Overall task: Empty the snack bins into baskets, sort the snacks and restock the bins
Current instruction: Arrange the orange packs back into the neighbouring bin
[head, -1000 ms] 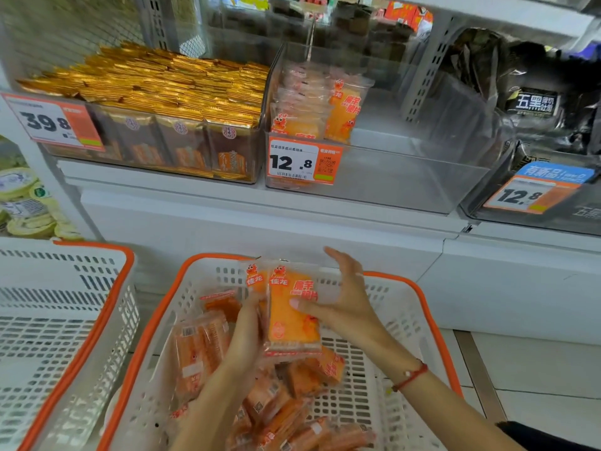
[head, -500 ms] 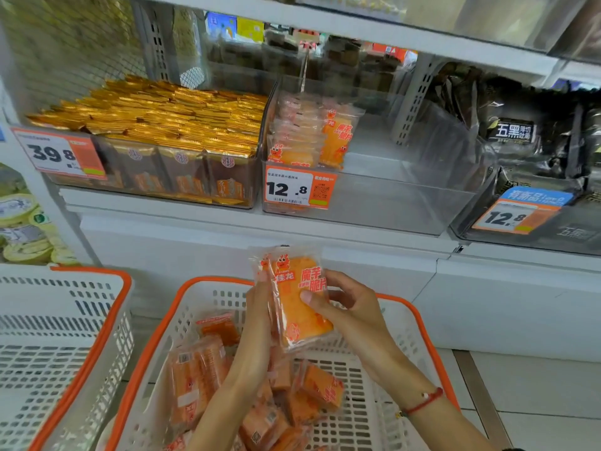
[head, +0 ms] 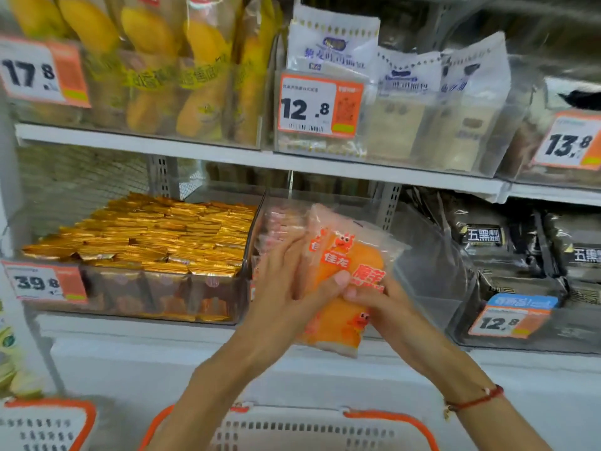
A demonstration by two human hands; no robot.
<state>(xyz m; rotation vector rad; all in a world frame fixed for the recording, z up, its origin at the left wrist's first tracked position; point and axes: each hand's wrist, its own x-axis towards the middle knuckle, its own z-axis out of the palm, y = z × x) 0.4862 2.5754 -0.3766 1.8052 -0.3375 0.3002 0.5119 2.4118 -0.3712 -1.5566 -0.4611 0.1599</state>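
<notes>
While we hold both hands up at the middle shelf, the scene reads like this:

Left hand: our left hand [head: 286, 288] grips the orange snack packets [head: 344, 281] from the left side, fingers curled round the near edge, thumb lying across the front film.

Right hand: our right hand [head: 380, 301] pinches the same packets from the right and below, fingertips pressed on the printed front (a red cord bracelet [head: 474, 400] sits on that wrist).

Packets: at least two are stacked together, tilted with their tops leaning away and to the left, held in front of the clear bin [head: 422, 275], their upper ends over its front wall; how many we hold in all we cannot tell.

Clear bin: it sits on the middle shelf [head: 136, 323], and more packets of the same kind [head: 276, 229] stand against its left wall.

Left neighbour: a bin of gold foil packets [head: 156, 236], filled near the brim, with a 39.8 price tag [head: 42, 283] on its front.

Right neighbour: a bin of black packets [head: 520, 252] with a 12.8 tag [head: 510, 320].

Upper shelf: yellow bagged snacks [head: 169, 70] at the left, white bags [head: 406, 102] behind another 12.8 tag [head: 320, 105].

Baskets: the orange rim of a white basket [head: 292, 424] lies below our forearms; a second basket [head: 48, 424] stands to its left, just apart.
</notes>
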